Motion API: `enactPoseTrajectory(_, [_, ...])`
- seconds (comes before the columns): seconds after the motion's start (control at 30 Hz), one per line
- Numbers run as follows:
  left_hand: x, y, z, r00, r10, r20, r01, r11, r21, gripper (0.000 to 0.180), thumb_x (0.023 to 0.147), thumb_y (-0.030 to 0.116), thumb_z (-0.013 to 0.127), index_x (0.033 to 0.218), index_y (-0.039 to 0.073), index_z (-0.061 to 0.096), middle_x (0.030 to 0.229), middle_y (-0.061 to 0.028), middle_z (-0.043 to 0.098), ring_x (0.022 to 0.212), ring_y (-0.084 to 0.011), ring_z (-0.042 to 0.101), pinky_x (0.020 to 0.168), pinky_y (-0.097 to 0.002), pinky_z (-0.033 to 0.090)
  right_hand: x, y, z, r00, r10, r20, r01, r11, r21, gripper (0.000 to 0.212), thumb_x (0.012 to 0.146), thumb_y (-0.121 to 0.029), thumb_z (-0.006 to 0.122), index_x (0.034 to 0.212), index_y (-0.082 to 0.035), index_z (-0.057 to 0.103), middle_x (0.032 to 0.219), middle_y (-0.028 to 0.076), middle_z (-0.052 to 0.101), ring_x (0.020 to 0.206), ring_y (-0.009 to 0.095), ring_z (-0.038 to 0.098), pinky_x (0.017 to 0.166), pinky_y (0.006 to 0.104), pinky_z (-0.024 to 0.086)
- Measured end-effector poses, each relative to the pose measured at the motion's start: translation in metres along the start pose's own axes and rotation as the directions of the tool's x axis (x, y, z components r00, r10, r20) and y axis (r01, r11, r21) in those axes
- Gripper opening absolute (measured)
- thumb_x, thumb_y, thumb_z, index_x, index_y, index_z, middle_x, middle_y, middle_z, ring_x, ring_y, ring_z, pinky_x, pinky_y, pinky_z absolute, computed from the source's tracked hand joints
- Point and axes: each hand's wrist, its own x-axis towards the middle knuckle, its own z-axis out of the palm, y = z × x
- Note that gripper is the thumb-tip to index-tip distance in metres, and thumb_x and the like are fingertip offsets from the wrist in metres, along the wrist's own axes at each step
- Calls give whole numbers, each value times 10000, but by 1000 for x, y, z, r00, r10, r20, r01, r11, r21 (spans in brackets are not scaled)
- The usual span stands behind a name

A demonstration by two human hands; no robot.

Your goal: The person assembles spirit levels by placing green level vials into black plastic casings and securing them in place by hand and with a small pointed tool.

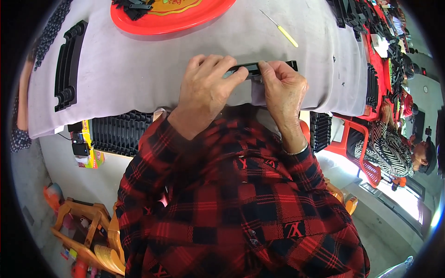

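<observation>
A long narrow black plastic strip (252, 69) lies crosswise in front of me at the near part of the table. My left hand (204, 88) grips its left portion, and the fingers cover that end. Farther right, my right hand (286, 85) pinches the strip between thumb and bent fingers; a short black end sticks out past the knuckles. Beyond my right hand rests a thin awl-like tool with a yellow handle (288, 37). A red oval tray (162, 30) at the far side carries a pile of small black plastic pieces (133, 8).
Black ribbed plastic parts (69, 67) lie on the grey tablecloth (125, 69) at the left. Below the table edge are stacked black parts (121, 133). Another person (389, 148) sits by a red table at the right; someone's arm (23, 92) shows at the far left.
</observation>
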Motion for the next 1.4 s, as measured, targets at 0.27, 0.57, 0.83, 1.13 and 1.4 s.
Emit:
enactPoseTrajectory(0.27, [-2, -2, -2, 1000, 9, 7, -9, 1000, -23, 286, 749, 65, 776, 1022, 104, 700, 1006, -37, 661, 926, -218, 647, 858, -389, 487, -7, 9, -10, 982, -160, 97, 157, 987, 39, 235, 871, -182, 707, 1018, 2, 694, 650, 111, 628, 549, 216, 580, 571, 357, 467])
enactPoseTrajectory(0.57, [2, -1, -3, 999, 3, 53, -2, 1000, -23, 324, 719, 42, 780, 1029, 91, 700, 1007, -50, 657, 929, -240, 648, 872, -403, 496, -13, 12, -13, 901, -369, 228, 404, 906, -130, 449, 783, -62, 736, 1194, 46, 590, 795, 96, 590, 654, 211, 571, 598, 342, 465])
enactPoseTrajectory(0.83, [3, 0, -7, 996, 8, 85, -8, 1000, -3, 323, 710, 32, 779, 1020, 83, 702, 991, -53, 647, 937, -246, 638, 859, -393, 490, 8, 9, -37, 966, -193, 172, 184, 981, 66, 321, 782, -138, 779, 1060, -4, 690, 691, 81, 580, 586, 191, 557, 566, 340, 460])
enactPoseTrajectory(1.13, [1, 0, 1, 999, 9, 43, -10, 1000, 21, 253, 741, 65, 714, 992, 96, 699, 942, -42, 605, 894, -229, 621, 837, -383, 473, 69, 4, -19, 609, -584, 537, 714, 698, -51, 115, 765, -102, 729, 869, -59, 707, 767, 95, 628, 790, 302, 618, 731, 398, 492])
enactPoseTrajectory(1.4, [0, 2, -4, 994, -45, 95, 41, 998, 38, 264, 741, 69, 763, 998, 95, 703, 981, -46, 639, 908, -252, 624, 855, -397, 479, 82, -1, -9, 562, -409, 719, 510, 856, 89, 91, 778, -90, 689, 857, -45, 683, 826, 139, 644, 817, 322, 639, 714, 426, 503])
